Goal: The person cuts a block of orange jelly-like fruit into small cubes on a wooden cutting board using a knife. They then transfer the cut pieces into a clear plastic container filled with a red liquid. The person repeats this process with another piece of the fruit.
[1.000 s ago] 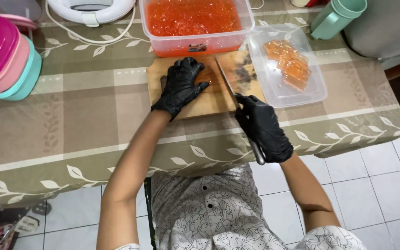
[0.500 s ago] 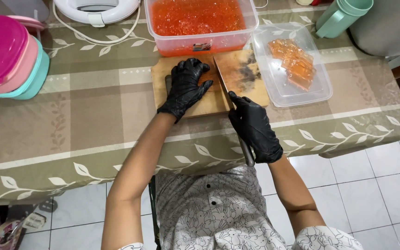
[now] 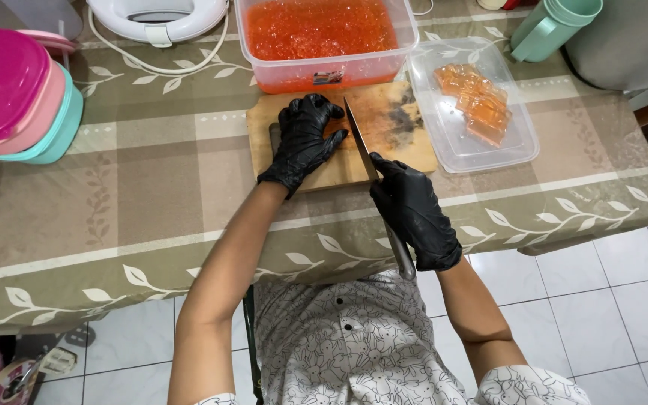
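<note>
Gripping the steel kitchen knife (image 3: 361, 142), the black-gloved right hand (image 3: 414, 214) has slid nearer the wooden cutting board (image 3: 395, 131). Black-gloved left hand (image 3: 305, 142) stays flat, fingers spread, pinning something orange; cutting looks underway.

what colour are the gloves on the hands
Black, on both the left hand and the right hand; the head view shows them clearly.

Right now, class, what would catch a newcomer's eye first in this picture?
Two hands in black gloves work at a wooden cutting board at the table's near edge: the left hand presses on it, the right hand grips a long steel knife. Behind it sits a clear plastic tub of bright orange jelly.
</note>
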